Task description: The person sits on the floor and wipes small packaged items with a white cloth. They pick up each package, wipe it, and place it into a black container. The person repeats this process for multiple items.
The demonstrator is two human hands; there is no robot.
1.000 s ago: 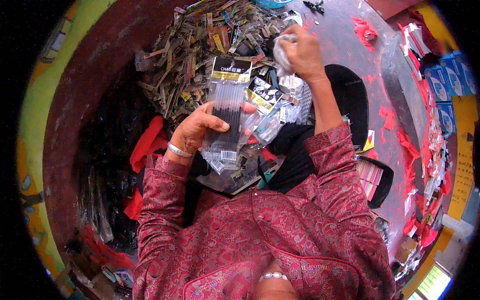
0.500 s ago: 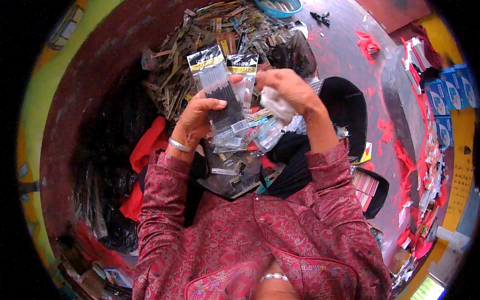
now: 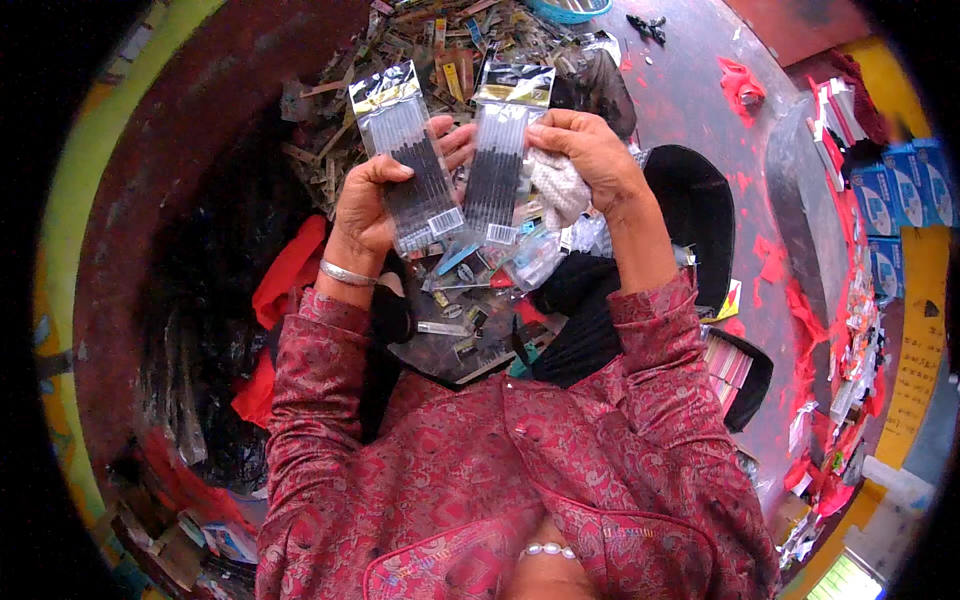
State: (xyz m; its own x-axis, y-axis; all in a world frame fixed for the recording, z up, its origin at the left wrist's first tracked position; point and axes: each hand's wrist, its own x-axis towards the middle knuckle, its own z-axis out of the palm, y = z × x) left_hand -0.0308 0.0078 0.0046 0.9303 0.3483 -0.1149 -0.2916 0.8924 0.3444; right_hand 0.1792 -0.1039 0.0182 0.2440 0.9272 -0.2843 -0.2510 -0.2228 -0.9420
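Observation:
My left hand [image 3: 362, 205], with a silver bangle at its wrist, is closed on a clear plastic packet of thin black sticks [image 3: 412, 158]; its thumb lies across the front. To the right, my right hand [image 3: 598, 160] pinches the upper right edge of a second, similar packet of black sticks [image 3: 498, 150]. Both packets have black-and-gold headers and barcode labels, and their tops lean apart. My left fingertips show between them, close to the second packet. Bunched white knitted fabric [image 3: 560, 190] hangs below my right fingers; how it is held is hidden.
A heap of mixed strips and small packets [image 3: 400, 60] lies beyond my hands. More small packages [image 3: 465, 320] rest below them. At right are a black container [image 3: 690, 220], a box of packed cards [image 3: 732, 375] and blue boxes [image 3: 905, 185]. A blue basket [image 3: 570, 12] stands at the far edge.
My right hand has come to grip the second packet, which was partly behind the first. That packet has shifted right and now shows almost fully. The left packet has tilted further left.

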